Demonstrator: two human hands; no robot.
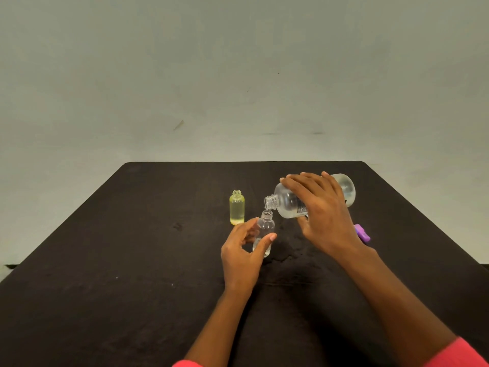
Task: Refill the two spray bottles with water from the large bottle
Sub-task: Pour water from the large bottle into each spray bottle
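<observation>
While tilted, lg btl [285,201] (R hand [322,210]) uncapped.

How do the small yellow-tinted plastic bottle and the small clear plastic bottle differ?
The small yellow-tinted plastic bottle stands untouched; the small clear plastic bottle is gripped by the left hand. The yellow-tinted one is farther back; the clear one sits under the mouth of the tilted large clear bottle. Both are uncapped.

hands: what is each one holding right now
Left hand: holds the small clear bottle, upright.
Right hand: grips the large bottle, tipped with its mouth above the small one.
</observation>
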